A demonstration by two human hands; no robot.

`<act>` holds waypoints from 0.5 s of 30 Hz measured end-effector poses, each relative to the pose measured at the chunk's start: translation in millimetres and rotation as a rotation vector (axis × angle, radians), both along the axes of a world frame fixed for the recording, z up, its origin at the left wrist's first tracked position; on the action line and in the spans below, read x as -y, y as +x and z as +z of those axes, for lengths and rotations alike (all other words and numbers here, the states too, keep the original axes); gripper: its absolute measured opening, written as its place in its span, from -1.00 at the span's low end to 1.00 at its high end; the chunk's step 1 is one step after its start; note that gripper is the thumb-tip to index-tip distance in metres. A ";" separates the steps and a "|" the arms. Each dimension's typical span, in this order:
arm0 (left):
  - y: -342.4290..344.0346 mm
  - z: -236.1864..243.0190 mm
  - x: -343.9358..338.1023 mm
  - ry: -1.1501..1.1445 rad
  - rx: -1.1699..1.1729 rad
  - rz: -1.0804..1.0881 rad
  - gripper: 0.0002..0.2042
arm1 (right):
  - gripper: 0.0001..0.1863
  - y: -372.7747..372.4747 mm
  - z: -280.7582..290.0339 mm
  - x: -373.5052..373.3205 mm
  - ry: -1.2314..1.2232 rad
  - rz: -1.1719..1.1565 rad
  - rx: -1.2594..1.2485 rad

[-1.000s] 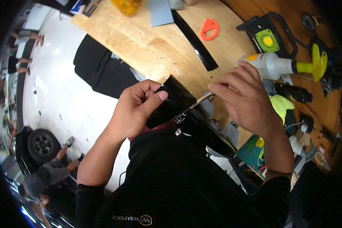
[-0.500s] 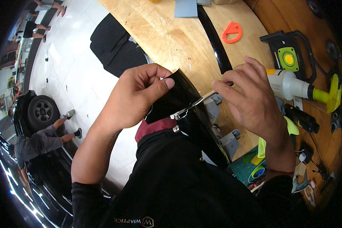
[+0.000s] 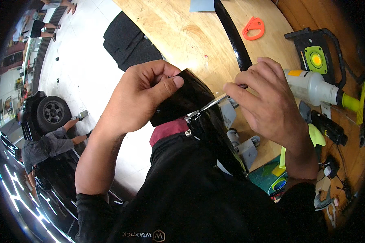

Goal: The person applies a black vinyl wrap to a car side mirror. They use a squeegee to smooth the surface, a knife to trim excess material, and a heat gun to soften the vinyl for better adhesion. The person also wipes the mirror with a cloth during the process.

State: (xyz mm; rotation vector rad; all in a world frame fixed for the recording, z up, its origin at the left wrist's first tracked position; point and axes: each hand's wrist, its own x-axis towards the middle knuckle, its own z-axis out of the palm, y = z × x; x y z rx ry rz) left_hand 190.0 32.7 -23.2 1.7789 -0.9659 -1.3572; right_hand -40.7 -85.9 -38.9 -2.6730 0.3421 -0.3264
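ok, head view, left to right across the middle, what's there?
Black car wheel → left hand → glossy black film piece pinched in it → right hand → white plastic bottle with yellow-green nozzle on the wooden table.

A film sheet (image 3: 178, 101) is pinched by the left hand (image 3: 144, 95), left of the right hand (image 3: 267, 105). A bottle (image 3: 312, 87) lies on the table (image 3: 190, 36) right of that hand; a scraper (image 3: 253, 28) lies farther back.
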 end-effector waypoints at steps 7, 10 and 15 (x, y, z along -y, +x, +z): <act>2.3 0.7 -1.2 0.010 0.007 -0.029 -0.84 | -0.69 -0.1 -1.3 -1.5 0.006 0.000 0.000; 4.3 -2.0 -1.3 0.011 -0.001 -0.030 -0.84 | -0.69 0.1 -2.4 -1.3 -0.004 0.006 0.007; 2.3 -1.4 -1.0 -0.031 0.021 -0.022 -0.84 | -0.69 1.8 -3.3 -0.2 -0.003 0.001 0.002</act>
